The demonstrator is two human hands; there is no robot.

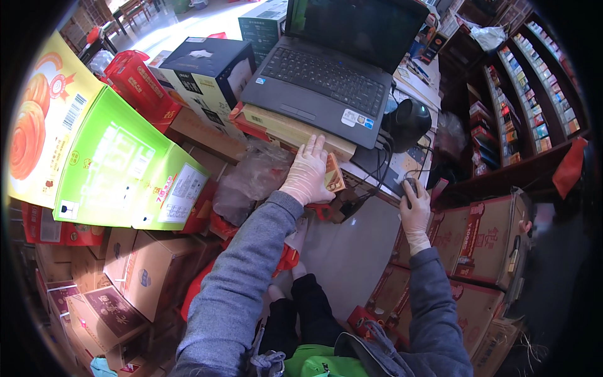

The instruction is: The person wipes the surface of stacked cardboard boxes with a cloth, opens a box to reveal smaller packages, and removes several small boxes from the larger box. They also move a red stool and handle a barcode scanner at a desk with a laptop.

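Mouse [409,184] under right hand [416,210]; laptop [326,75] behind.

Crowded counter, one open gap at the middle.

The laptop [326,75] on its stacked flat boxes [289,129] blocks the way ahead, with a crumpled plastic bag [251,176] and a green carton [119,169] closing the left. Brown cartons [477,239] wall the right. Bare grey floor [352,251] between the two forearms leaves the only clear passage downward.
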